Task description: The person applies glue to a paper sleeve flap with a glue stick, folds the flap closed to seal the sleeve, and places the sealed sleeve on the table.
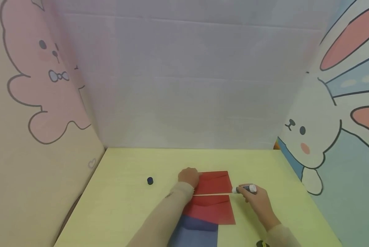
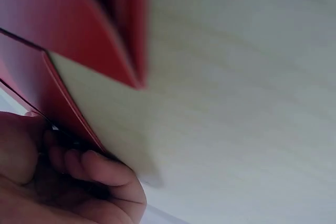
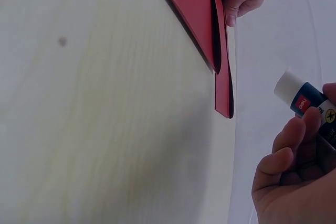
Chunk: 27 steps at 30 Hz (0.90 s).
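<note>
Two red envelopes lie one behind the other in the head view: a far one [image 1: 213, 181] and a near one [image 1: 215, 209]. My left hand [image 1: 188, 176] holds the far envelope at its left end; in the left wrist view its fingers [image 2: 105, 169] curl by the envelope's edge. A glue stick [image 1: 244, 189] is gripped by my right hand [image 1: 260, 204], just right of the far envelope. Its white end [image 3: 287, 86] points toward the envelopes, and a dark label with a red patch shows between the fingers.
A small dark cap [image 1: 150, 180] stands on the pale yellow table [image 1: 119, 206] to the left. Blue paper [image 1: 199, 235] lies at the near envelope's front edge. A dark and yellow round thing [image 1: 262, 243] is partly hidden by the right sleeve. Printed walls enclose the table.
</note>
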### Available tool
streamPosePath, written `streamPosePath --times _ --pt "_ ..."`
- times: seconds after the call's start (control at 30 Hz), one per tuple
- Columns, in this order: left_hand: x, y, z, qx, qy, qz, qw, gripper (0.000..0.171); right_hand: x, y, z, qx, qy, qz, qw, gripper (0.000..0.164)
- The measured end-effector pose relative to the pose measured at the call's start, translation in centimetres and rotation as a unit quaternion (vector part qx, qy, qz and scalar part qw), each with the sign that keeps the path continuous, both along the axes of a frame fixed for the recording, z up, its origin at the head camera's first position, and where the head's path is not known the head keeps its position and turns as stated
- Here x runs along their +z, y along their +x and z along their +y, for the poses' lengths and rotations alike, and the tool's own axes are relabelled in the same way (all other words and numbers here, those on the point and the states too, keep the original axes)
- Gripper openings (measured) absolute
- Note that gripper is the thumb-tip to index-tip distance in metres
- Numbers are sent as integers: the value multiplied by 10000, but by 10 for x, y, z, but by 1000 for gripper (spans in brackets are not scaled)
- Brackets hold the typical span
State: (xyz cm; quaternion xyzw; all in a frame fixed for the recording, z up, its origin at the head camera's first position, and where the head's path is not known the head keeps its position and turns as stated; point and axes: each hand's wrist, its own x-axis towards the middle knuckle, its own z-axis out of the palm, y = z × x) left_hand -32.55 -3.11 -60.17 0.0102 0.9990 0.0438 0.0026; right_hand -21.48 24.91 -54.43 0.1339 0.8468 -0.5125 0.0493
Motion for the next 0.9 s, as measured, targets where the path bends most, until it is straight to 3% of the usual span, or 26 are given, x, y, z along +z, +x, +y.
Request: streamPosePath --times 0.13,0.2,0.27,0.43,0.5,0.57,0.73,0.9 --pt "-15 -12 -4 -32 -25 -241 9997 58 1 1 2 18 20 -23 10000 48" --pt "-11 -12 -5 -65 55 -395 9992 60 2 2 3 -1 22 -23 10000 48" --pt "-16 -13 -6 -80 74 -320 9994 61 2 3 4 -10 34 -12 10000 48" --pt "12 -2 -7 -81 604 -323 9976 65 2 2 0 -38 -26 95 9999 49" --pt "26 2 -4 -6 812 -497 9955 72 2 0 -2 -30 -98 146 9998 49" --pt "29 2 1 101 812 -607 9948 79 2 0 -2 -20 -173 186 9997 48" --pt "30 2 22 493 300 -613 9965 95 2 1 0 -132 -209 219 9995 45" --pt "29 4 44 734 -806 -650 9919 110 1 6 5 -177 -239 209 9993 43"
